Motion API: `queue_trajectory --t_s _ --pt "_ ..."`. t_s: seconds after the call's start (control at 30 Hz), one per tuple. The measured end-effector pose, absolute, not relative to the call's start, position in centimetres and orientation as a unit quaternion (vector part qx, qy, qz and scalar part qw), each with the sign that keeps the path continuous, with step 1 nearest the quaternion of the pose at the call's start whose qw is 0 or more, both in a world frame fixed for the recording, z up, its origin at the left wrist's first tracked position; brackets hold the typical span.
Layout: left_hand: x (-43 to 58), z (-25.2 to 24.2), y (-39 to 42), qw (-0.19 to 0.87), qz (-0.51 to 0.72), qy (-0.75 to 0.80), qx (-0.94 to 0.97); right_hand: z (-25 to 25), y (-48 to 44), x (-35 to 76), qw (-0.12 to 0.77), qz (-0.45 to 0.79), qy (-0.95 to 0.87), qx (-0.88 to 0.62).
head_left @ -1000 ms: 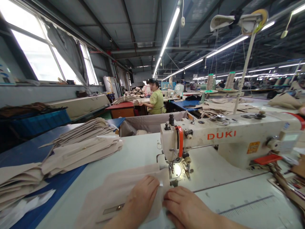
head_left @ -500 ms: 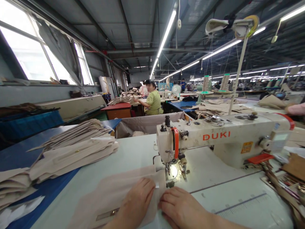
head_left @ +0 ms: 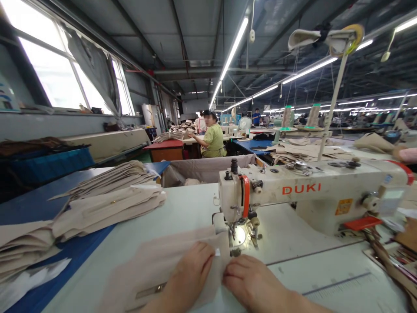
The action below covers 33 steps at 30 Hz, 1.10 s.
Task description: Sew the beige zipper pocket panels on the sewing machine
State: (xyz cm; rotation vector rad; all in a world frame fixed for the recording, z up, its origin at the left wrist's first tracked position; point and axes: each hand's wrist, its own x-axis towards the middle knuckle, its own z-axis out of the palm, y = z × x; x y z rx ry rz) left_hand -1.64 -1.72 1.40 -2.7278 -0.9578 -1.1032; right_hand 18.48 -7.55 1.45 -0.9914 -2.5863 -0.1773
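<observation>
A thin beige fabric piece (head_left: pixel 153 250) lies on the pale machine table, its right edge by the needle area of the sewing machine (head_left: pixel 302 191). A short metal zipper (head_left: pixel 153 290) is set in it, partly covered by my left wrist. My left hand (head_left: pixel 192 274) presses on the fabric with its fingers held together, beside a small white tag (head_left: pixel 217 252). Curled at the fabric's right edge, just in front of the presser foot, is my right hand (head_left: pixel 250 278); its fingertips seem to grip that edge. The machine's lamp lights the needle plate (head_left: pixel 240 235).
Stacked beige fabric pieces (head_left: pixel 110 211) lie on a blue surface (head_left: pixel 86 243) to the left. Behind the table is a cloth-lined bin (head_left: pixel 208 169). A thread stand (head_left: pixel 335 95) rises behind the machine. Farther off sits a co-worker in a green top (head_left: pixel 214 141).
The whole view has shifted slightly, so everything appears a little farther right. Both hands and the fabric keep almost the same place relative to the machine.
</observation>
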Motion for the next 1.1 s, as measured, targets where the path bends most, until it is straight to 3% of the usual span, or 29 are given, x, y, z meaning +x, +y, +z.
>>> queue_trajectory --t_s 0.23,0.47,0.8,1.1 --pt "-1.7 2.0 -1.9 0.007 -0.351 -0.306 -0.885 3.3 -8.8 19.5 0.160 0.025 -0.915 -0.369" --pt "-0.7 2.8 -1.3 0.066 -0.336 -0.231 -0.911 2.6 -8.8 19.6 0.211 0.036 -0.908 -0.361" --pt "-0.3 2.9 -0.4 0.010 -0.221 -0.200 -0.954 2.8 -9.1 19.7 0.236 0.060 -0.900 -0.362" --pt "-0.2 3.4 0.2 -0.001 -0.215 -0.171 -0.962 3.1 -9.0 19.7 0.242 0.061 -0.899 -0.361"
